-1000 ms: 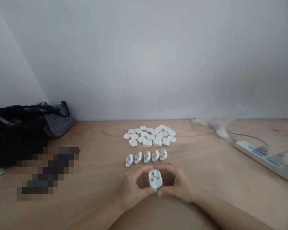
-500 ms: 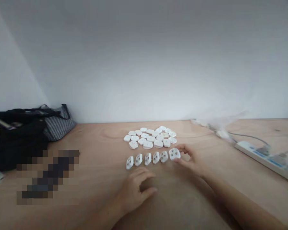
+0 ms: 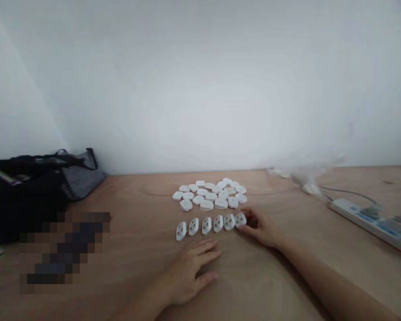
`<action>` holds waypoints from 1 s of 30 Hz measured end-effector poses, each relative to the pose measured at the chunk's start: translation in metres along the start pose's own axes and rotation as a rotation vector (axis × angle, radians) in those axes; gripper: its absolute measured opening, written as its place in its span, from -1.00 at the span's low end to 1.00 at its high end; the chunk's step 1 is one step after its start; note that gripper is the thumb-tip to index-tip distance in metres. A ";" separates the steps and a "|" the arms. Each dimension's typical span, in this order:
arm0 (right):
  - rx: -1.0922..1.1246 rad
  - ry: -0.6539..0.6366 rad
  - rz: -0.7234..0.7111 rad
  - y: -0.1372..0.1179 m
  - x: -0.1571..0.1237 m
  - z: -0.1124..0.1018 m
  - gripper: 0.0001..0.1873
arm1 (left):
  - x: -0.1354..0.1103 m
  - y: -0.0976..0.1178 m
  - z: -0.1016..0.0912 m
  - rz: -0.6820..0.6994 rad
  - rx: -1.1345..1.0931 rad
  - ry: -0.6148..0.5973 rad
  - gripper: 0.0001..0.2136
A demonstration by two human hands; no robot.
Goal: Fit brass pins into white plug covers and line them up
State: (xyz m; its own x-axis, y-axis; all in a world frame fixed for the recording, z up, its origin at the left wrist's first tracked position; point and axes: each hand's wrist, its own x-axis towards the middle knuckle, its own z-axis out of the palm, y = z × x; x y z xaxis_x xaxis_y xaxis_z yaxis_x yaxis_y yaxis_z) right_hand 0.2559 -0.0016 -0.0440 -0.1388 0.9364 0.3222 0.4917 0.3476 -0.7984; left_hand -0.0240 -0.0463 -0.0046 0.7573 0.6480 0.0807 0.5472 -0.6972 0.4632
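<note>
Several white plastic pieces with dark round holes, like small socket shells [image 3: 206,225], stand on edge in a row across the table. At the row's right end, my right hand [image 3: 262,227] pinches the last white socket shell [image 3: 240,220] between thumb and fingers, close beside its neighbour [image 3: 229,221]. In front of the row rests my left hand [image 3: 195,267], holding nothing, its fingers stretched out and thumb apart. Behind the row lies a loose cluster of similar white pieces [image 3: 210,196], mostly flat with their smooth side up.
A black bag [image 3: 23,200] and a striped bag [image 3: 82,174] sit at the left back. Nearer lies a pixelated dark object [image 3: 67,252]. On the right are a white power strip [image 3: 357,216] with plugs and cables, and clear plastic wrap [image 3: 310,176] by the wall.
My right hand has shifted the last shell left, closer to the row. My left hand's fingers have flattened and spread somewhat in nearly the same place.
</note>
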 end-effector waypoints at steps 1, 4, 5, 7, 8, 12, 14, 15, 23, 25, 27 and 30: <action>-0.015 0.017 -0.005 0.000 0.000 -0.001 -0.48 | 0.000 -0.001 0.000 0.009 0.004 0.009 -0.59; -0.123 0.132 -0.078 -0.006 -0.005 -0.002 -0.43 | -0.003 -0.002 -0.001 0.057 0.031 0.022 -0.58; -0.172 0.179 -0.125 -0.009 -0.009 -0.002 -0.47 | -0.004 -0.003 -0.002 0.074 0.048 0.009 -0.57; -0.258 0.225 -0.238 -0.018 -0.019 0.000 -0.65 | -0.006 -0.004 -0.005 0.098 0.085 -0.031 -0.54; -0.267 0.193 -0.288 -0.023 -0.024 0.002 -0.70 | -0.008 -0.004 -0.007 0.107 0.103 -0.053 -0.52; -0.268 -0.173 -0.404 -0.041 -0.044 0.009 -0.51 | -0.012 -0.003 -0.010 0.103 0.151 -0.059 -0.47; -0.283 -0.332 -0.424 -0.048 -0.048 0.011 -0.38 | -0.013 -0.003 -0.011 0.103 0.155 -0.060 -0.45; -0.292 -0.393 -0.424 -0.050 -0.049 0.012 -0.36 | -0.013 -0.003 -0.011 0.107 0.152 -0.059 -0.44; -0.386 -0.584 -0.377 -0.060 -0.041 0.012 -0.34 | -0.013 -0.008 -0.004 0.091 0.156 -0.036 -0.42; -0.386 -0.577 -0.374 -0.060 -0.041 0.013 -0.34 | -0.013 -0.010 -0.002 0.102 0.144 -0.016 -0.42; -0.378 -0.562 -0.374 -0.059 -0.041 0.013 -0.34 | -0.013 -0.011 -0.001 0.102 0.137 0.005 -0.42; -0.372 -0.552 -0.375 -0.060 -0.041 0.013 -0.35 | -0.013 -0.010 -0.004 0.108 0.127 -0.011 -0.43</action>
State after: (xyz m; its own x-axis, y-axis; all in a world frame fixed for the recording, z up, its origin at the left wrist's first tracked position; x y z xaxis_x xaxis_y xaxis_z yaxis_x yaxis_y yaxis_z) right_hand 0.2206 -0.0606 -0.0160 -0.7149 0.6810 0.1587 0.5707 0.6993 -0.4304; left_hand -0.0405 -0.0469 -0.0068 0.8175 0.5646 0.1138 0.5029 -0.7961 0.3366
